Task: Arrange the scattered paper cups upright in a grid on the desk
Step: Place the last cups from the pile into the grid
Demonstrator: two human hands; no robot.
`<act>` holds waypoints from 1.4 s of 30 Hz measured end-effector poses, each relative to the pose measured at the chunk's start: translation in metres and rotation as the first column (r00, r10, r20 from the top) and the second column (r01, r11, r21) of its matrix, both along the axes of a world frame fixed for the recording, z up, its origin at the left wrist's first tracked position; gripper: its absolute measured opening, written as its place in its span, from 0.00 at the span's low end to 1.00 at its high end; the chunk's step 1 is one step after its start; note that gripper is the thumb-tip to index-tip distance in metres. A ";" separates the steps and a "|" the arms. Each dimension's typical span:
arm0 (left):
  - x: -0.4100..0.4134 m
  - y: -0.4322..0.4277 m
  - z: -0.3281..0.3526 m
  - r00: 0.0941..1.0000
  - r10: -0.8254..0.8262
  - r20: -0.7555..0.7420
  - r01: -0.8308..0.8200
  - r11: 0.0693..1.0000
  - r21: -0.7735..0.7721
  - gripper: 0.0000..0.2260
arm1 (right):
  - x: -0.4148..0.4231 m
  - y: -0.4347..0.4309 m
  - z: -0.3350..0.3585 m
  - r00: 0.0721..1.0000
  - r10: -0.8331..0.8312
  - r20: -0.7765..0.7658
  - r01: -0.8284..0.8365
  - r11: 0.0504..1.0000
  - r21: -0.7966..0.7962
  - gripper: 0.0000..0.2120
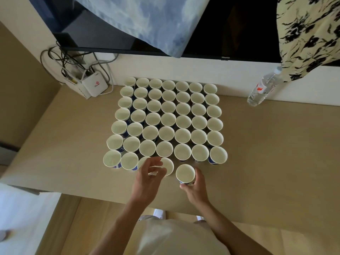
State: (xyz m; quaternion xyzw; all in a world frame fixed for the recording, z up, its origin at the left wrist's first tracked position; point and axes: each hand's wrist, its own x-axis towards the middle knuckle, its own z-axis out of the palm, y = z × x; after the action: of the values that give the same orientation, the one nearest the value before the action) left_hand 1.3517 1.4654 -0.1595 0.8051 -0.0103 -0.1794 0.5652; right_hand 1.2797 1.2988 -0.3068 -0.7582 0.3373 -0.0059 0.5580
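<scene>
Several rows of upright white paper cups with blue print stand packed in a grid on the beige desk. In the nearest, partial row, my left hand hovers with loosely curled fingers over two cups, partly hiding them; whether it touches them is unclear. My right hand grips one upright cup by its side, just in front of the grid and slightly apart from the row.
A clear water bottle stands at the back right. A white router with tangled cables sits at the back left. A dark screen hangs above, draped with blue cloth and floral fabric.
</scene>
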 end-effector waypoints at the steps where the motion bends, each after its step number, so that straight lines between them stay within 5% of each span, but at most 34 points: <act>1: 0.000 0.004 0.001 1.000 0.001 0.004 -0.001 1.000 0.007 0.13 | 0.001 0.001 -0.006 1.000 -0.016 -0.005 0.016 1.000 0.003 0.36; 17: -0.021 0.028 0.002 0.999 0.052 -0.009 -0.052 0.999 0.004 0.10 | 0.020 0.005 0.003 0.996 -0.090 0.027 0.086 0.991 0.099 0.29; 24: -0.025 0.029 0.000 0.999 0.037 -0.029 -0.038 0.999 -0.020 0.09 | 0.014 0.002 -0.001 0.996 -0.074 -0.053 0.080 0.990 0.119 0.34; 28: -0.019 0.020 -0.002 0.999 -0.044 -0.011 0.043 0.998 -0.034 0.10 | -0.005 -0.007 -0.001 0.978 -0.201 -0.053 0.204 0.977 0.053 0.33; 36: -0.007 -0.024 0.012 0.948 -0.317 0.030 0.319 0.944 -0.083 0.10 | -0.031 -0.035 0.046 0.737 -0.667 0.110 0.653 0.745 0.137 0.29; 42: -0.011 -0.063 0.042 0.903 -0.417 0.102 0.426 0.899 -0.104 0.10 | -0.040 -0.059 0.103 0.616 -0.705 0.351 0.676 0.702 0.225 0.25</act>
State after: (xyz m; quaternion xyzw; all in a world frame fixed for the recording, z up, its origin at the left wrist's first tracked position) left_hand 1.3410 1.4023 -0.1174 0.7536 -0.2173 -0.2650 0.5609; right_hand 1.2394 1.2397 -0.2042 -0.5306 0.4771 -0.3674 0.5965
